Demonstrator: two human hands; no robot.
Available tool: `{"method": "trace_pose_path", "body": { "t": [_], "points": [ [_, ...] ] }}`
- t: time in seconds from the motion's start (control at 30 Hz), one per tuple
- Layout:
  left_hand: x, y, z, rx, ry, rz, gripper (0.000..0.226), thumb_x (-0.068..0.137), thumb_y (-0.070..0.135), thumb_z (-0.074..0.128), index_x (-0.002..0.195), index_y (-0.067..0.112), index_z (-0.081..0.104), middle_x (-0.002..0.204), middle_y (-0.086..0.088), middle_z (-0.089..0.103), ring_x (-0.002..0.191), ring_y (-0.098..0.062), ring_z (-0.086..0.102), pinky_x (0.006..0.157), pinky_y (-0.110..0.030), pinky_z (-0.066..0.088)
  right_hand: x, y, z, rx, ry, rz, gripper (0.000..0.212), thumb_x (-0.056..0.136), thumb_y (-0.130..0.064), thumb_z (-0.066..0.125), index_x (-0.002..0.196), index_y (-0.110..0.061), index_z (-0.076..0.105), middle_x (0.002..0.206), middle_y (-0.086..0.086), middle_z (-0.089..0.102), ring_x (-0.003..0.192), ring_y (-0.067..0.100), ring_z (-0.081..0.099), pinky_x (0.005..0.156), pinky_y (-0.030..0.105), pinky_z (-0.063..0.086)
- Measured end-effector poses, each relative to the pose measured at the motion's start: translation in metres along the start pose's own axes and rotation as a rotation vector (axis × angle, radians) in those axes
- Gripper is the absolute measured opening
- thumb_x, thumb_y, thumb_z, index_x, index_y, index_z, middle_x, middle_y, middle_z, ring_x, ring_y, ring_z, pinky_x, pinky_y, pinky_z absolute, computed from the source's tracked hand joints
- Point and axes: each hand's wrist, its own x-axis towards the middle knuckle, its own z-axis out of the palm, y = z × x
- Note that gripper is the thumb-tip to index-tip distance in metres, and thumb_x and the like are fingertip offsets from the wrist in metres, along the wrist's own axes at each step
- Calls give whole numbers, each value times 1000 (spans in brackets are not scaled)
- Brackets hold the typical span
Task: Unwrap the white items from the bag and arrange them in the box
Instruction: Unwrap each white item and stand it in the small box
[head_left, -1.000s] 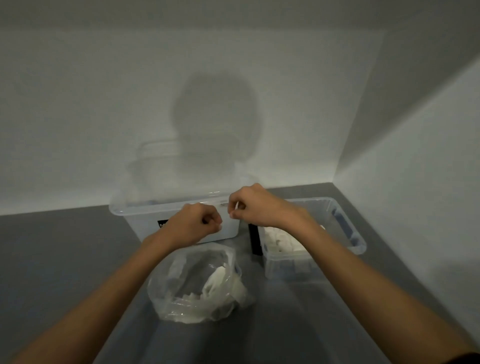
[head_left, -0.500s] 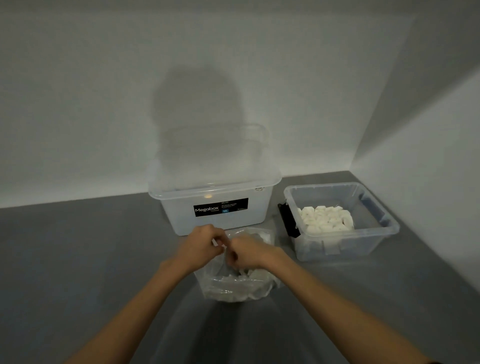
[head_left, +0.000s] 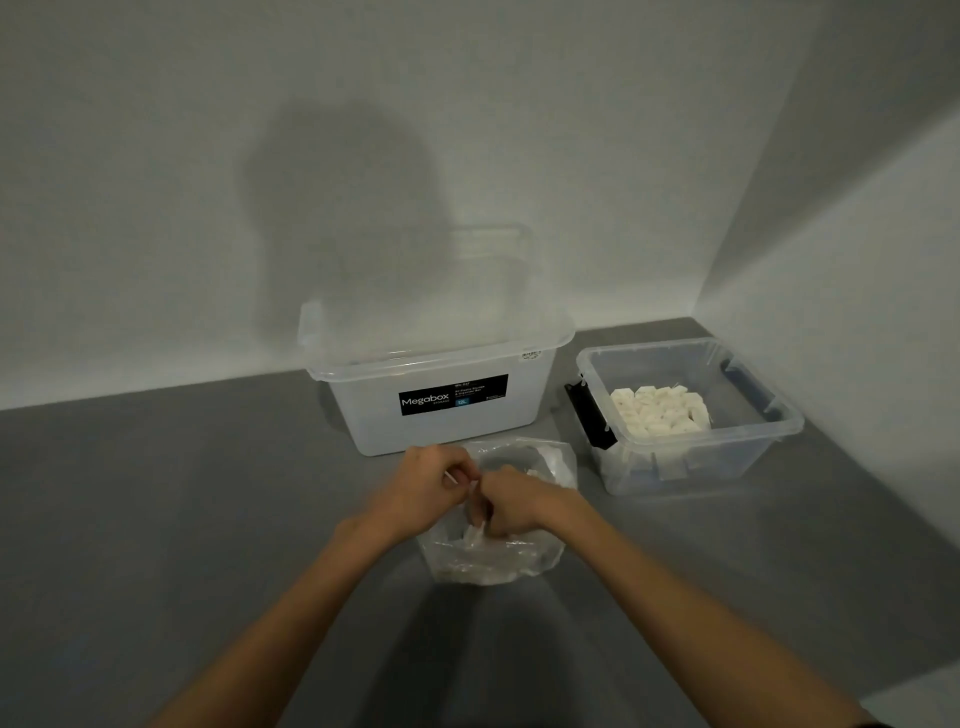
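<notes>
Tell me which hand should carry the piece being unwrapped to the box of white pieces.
Likely the right hand: the small box stands on its side of the bag, while the left hand would have to cross it.

white items (head_left: 660, 411), clear box (head_left: 696, 457), grey floor (head_left: 156, 519)

The bag (head_left: 493, 551) lies before the large tub (head_left: 441, 415); the box (head_left: 691, 415) holding white items (head_left: 660, 413) sits right.

My feed is dim and grainy. Light comes from behind me, casting a soft head shadow (head_left: 343, 208) on the far wall (head_left: 130, 182). A brighter band crosses the right wall (head_left: 857, 260); edges bow.
</notes>
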Motion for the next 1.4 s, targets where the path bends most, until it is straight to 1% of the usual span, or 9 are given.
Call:
{"method": "trace_pose_path", "body": {
  "t": [0.13,0.27,0.4,0.53,0.7,0.83,1.0,1.1,1.4],
  "points": [
    [-1,-1,-9,-87,42,-34,21,82,4,62,93,18,72,79,7,68,66,1,61,65,-7,46,-6,4,-16,48,120,-13,13,80,-8,68,89,-15,63,83,-1,58,79,20,60,68,27,51],
    [0,0,-21,-187,127,-64,21,84,2,61,95,16,72,82,4,70,70,-6,66,64,-12,51,-26,4,-34,226,355,-12,7,81,-12,67,85,-17,64,81,1,65,74,11,59,61,16,43],
    [0,5,-28,-397,199,-107,12,91,21,62,99,19,69,91,2,70,80,-10,68,72,-26,57,-48,3,-40,730,533,49,10,82,-10,71,78,-15,62,65,4,65,57,9,58,57,21,47],
    [-4,17,-28,-623,79,-175,30,88,39,62,114,24,62,102,0,69,92,-9,67,80,-27,56,-58,2,-36,1277,540,105,6,83,-3,68,81,-6,64,63,6,61,56,13,57,53,25,47],
    [-13,30,-17,-935,-7,-194,45,79,32,72,118,23,52,106,-6,70,94,-16,70,84,-32,57,-62,-3,-29,1647,519,150,6,86,-2,65,80,-3,63,62,7,63,56,13,60,52,22,50],
    [-13,37,-8,-992,104,-180,34,83,12,70,113,14,54,101,-11,69,86,-18,71,72,-30,60,-64,-7,-20,1720,449,129,4,85,-2,65,87,-4,63,66,7,66,59,13,62,55,22,52],
    [-10,34,-13,-951,59,-160,19,86,9,66,105,11,63,90,-8,70,75,-11,69,64,-26,58,-69,-3,-21,1641,426,85,28,86,-9,67,113,-14,61,82,9,69,65,17,64,59,28,53],
    [-7,31,-19,-887,13,-161,17,88,9,64,105,12,65,92,-9,70,75,-9,67,61,-22,56,-70,0,-23,1599,382,66,21,89,-21,64,106,-8,67,84,9,68,69,18,63,62,28,53],
    [-5,27,-26,-880,89,-195,20,86,13,67,106,16,70,86,4,70,72,-1,66,59,-15,50,-69,2,-17,1577,401,-23,12,84,-16,68,90,-6,69,82,8,68,72,15,63,63,24,54]
  ]
}}
